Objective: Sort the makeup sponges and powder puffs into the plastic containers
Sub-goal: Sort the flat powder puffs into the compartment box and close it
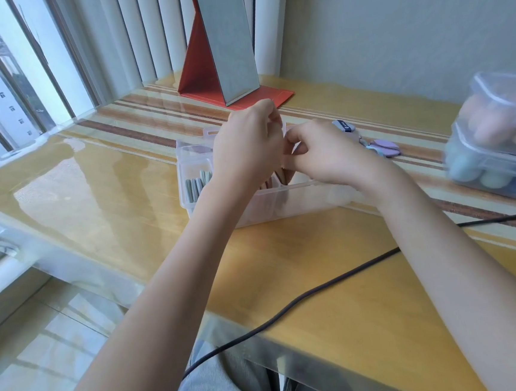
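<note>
Right now both my hands meet over the clear box [207,199] at mid-frame on the counter [94,194]. My left hand [248,148] and right hand [324,152] pinch a thin clear piece [287,149] between them. Grey puffs [196,183] stand on edge in the box's left compartment. 2 lidded tubs of sponges [495,143] sit stacked at right.

A clear plastic divided box [194,201] sits open on the table, with grey-green flat puffs [198,183] standing on edge in its left compartment and brownish ones [283,174] in the middle (partly hidden). Lilac and pale blue puffs [385,147] lie loose just behind it to the right. Two lidded clear tubs [501,142], stacked at the far right, hold rounded sponges, peach above and blue-green below.
</note>
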### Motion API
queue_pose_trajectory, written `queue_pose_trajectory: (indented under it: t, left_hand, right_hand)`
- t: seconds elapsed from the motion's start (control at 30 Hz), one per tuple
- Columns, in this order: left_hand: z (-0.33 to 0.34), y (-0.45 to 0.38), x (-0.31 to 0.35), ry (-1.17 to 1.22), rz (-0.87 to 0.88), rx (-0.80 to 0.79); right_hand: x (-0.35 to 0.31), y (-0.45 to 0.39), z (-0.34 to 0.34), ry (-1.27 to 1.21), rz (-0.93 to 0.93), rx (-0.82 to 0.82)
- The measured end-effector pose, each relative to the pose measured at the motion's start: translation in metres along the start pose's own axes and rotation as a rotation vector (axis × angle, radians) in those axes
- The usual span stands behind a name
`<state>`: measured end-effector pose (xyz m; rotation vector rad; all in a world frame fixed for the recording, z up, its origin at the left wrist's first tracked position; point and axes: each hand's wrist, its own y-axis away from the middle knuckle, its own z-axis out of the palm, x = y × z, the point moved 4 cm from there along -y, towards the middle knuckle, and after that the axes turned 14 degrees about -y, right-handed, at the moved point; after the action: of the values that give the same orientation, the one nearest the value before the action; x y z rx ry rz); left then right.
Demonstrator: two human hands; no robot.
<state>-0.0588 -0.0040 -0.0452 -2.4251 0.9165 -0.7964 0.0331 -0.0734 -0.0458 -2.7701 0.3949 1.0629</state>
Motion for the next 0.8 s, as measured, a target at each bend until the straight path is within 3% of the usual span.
queue_pose_trajectory:
  t: [0.1,0.23,0.33,0.4,0.53,0.67,0.8]
  left_hand:
    - [0.004,-0.001,-0.001,-0.004,-0.013,-0.057]
    - [0.008,-0.002,-0.001,-0.013,-0.013,-0.089]
    - [0.010,-0.001,-0.001,-0.014,-0.017,-0.126]
    - [0.011,0.000,-0.001,-0.015,-0.005,-0.157]
    - [0.015,0.001,0.000,-0.051,0.030,-0.190]
    - [0.021,0.003,0.000,-0.109,0.062,-0.231]
    - [0.021,0.001,0.001,-0.109,0.090,-0.274]
  right_hand:
    - [0.000,0.002,-0.006,-0.045,0.016,-0.095]
    - [-0.004,0.002,-0.010,0.140,-0.062,0.062]
    - [0.001,0.002,0.000,0.257,0.027,-0.015]
    - [0.002,0.002,0.002,0.233,0.055,-0.067]
    - [0.000,0.002,-0.007,0.154,0.027,0.030]
    - [0.005,0.003,0.002,0.188,0.065,-0.129]
    - [0.010,0.000,-0.013,-0.029,0.015,-0.053]
